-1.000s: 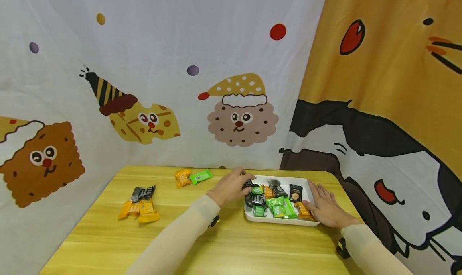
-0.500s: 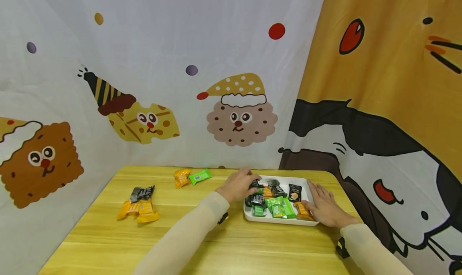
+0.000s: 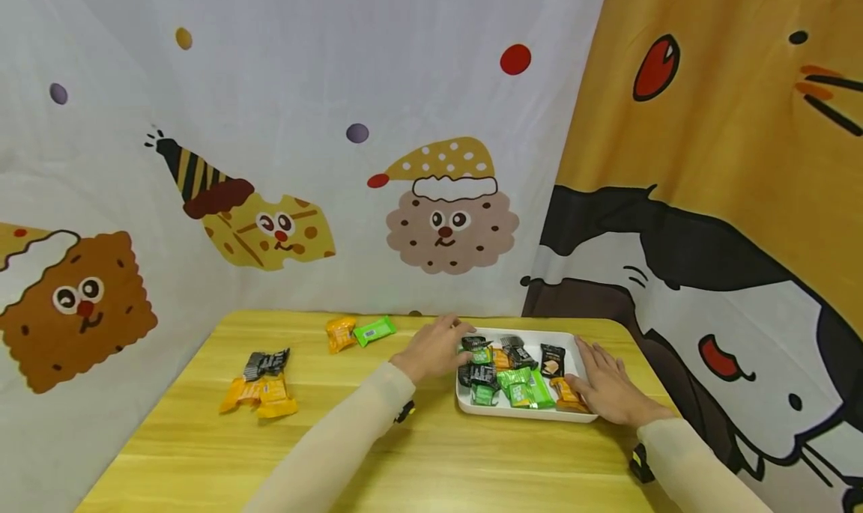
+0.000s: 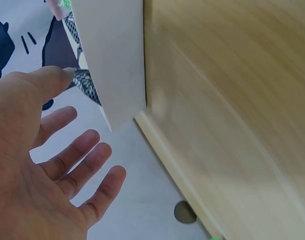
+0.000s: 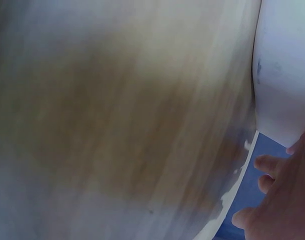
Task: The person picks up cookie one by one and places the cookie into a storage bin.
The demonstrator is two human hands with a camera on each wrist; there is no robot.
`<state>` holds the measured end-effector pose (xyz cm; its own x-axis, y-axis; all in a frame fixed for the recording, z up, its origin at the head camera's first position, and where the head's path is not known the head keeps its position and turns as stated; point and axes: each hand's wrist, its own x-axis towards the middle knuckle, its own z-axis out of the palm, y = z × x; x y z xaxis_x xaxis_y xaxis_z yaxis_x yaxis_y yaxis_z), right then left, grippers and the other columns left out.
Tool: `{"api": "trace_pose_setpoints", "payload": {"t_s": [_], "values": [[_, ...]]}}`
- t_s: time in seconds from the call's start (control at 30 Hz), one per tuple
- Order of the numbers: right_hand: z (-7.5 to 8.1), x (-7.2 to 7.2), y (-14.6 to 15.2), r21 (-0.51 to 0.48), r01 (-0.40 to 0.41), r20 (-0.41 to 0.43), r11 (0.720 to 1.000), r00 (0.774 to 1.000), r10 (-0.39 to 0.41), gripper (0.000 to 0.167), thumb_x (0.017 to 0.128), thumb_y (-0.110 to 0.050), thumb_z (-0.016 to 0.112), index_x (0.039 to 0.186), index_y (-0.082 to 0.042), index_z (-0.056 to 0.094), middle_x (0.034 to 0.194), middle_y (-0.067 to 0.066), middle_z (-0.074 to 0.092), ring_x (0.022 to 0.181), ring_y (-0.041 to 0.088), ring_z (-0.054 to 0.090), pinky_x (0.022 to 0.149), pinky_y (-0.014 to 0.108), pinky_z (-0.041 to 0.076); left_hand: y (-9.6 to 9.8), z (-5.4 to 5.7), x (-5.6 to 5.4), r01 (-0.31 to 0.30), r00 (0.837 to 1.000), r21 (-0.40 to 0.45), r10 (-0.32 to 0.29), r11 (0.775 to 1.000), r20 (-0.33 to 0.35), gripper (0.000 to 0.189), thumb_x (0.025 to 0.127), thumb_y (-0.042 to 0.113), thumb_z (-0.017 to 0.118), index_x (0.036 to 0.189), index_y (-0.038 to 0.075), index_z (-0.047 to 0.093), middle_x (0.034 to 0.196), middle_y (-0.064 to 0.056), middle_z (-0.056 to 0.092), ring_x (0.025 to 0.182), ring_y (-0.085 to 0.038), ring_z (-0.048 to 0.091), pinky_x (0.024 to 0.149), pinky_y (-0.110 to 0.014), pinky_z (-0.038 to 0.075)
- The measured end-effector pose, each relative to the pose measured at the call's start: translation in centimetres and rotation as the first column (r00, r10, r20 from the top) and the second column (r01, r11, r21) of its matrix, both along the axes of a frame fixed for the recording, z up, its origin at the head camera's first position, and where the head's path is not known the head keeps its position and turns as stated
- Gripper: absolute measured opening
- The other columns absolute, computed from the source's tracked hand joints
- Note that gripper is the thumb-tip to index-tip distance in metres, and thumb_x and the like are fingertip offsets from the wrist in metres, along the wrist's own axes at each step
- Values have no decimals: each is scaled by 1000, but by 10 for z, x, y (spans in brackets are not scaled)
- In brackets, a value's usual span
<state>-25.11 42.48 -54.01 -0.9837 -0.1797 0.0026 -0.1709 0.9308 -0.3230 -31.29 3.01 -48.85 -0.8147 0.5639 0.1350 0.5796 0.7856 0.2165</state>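
Note:
A white tray (image 3: 526,414) full of small wrapped snack packets stands right of the table's middle. Beside its left end is my left hand (image 3: 434,350), holding nothing, the fingertips at the rim. In the left wrist view that hand (image 4: 52,155) has its fingers spread loosely, the thumb tip by a black checked packet (image 4: 86,86) above the tray wall (image 4: 112,55). My right hand (image 3: 613,389) rests with extended fingers along the tray's right end, close to an orange packet (image 3: 568,395). Green packets (image 3: 539,389) and a black packet (image 3: 553,361) lie inside.
On the table's left lie a black packet (image 3: 266,364) and orange packets (image 3: 276,399). Farther back, an orange packet (image 3: 341,334) sits next to a green packet (image 3: 374,331). A cartoon-printed curtain (image 3: 290,86) hangs behind the table (image 3: 431,460).
My left hand first reached right over the tray's left end, then drew back left. A black packet in the back left corner, partly covered before, now shows. The right hand stays put.

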Motion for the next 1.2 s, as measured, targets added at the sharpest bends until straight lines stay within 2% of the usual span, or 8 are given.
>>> {"api": "trace_pose_setpoints", "payload": {"t_s": [0.33, 0.43, 0.57, 0.8, 0.97, 1.2], "values": [[0, 0, 0, 7, 5, -12, 1000, 1000, -5, 97, 120, -57, 57, 184, 2, 15, 185, 44, 25, 171, 70, 21, 132, 95, 14, -41, -5, -1, -43, 998, 24, 44, 999, -38, 52, 116, 42, 75, 162, 18, 68, 151, -13, 69, 129, -29, 73, 109, -50, 67], [0, 0, 1, 6, 0, -17, 1000, 1000, 0, 97, 120, -57, 57, 184, 2, 16, 185, 44, 25, 170, 70, 21, 131, 95, 14, -54, -6, -2, -73, 997, 30, 73, 997, -19, 53, 116, 43, 74, 162, 18, 68, 153, -14, 68, 137, -32, 71, 118, -61, 62], [-1, 0, 1, 1, -4, -18, 1000, 1000, 4, 97, 120, -57, 57, 184, 2, 16, 184, 44, 25, 170, 71, 21, 131, 96, 15, -73, -9, -3, -124, 992, 15, 124, 992, 10, 53, 116, 43, 74, 164, 20, 66, 164, -15, 64, 154, -39, 62, 128, -74, 50], [-4, 1, 1, -2, -19, -21, 1000, 1000, 19, 95, 121, -56, 57, 184, 1, 16, 183, 45, 27, 169, 71, 22, 128, 97, 17, -105, -22, -9, -159, 986, 17, 158, 987, 45, 57, 115, 40, 76, 165, 16, 65, 178, -24, 51, 160, -51, 55, 132, -81, 41], [-4, 1, 1, -4, -23, -18, 1000, 1000, 23, 95, 121, -56, 56, 185, 1, 15, 183, 44, 28, 169, 71, 22, 128, 97, 17, -122, -34, -16, -207, 973, -11, 207, 978, 99, 61, 115, 42, 75, 169, 18, 61, 181, -25, 46, 166, -52, 48, 136, -83, 34], [0, 2, 0, -3, -18, -17, 1000, 1000, 18, 95, 121, -57, 56, 184, 1, 15, 183, 45, 27, 169, 71, 21, 129, 97, 15, -136, -38, -19, -262, 951, -29, 263, 965, 163, 64, 115, 42, 73, 172, 16, 58, 182, -27, 44, 170, -53, 42, 140, -83, 26]]}}
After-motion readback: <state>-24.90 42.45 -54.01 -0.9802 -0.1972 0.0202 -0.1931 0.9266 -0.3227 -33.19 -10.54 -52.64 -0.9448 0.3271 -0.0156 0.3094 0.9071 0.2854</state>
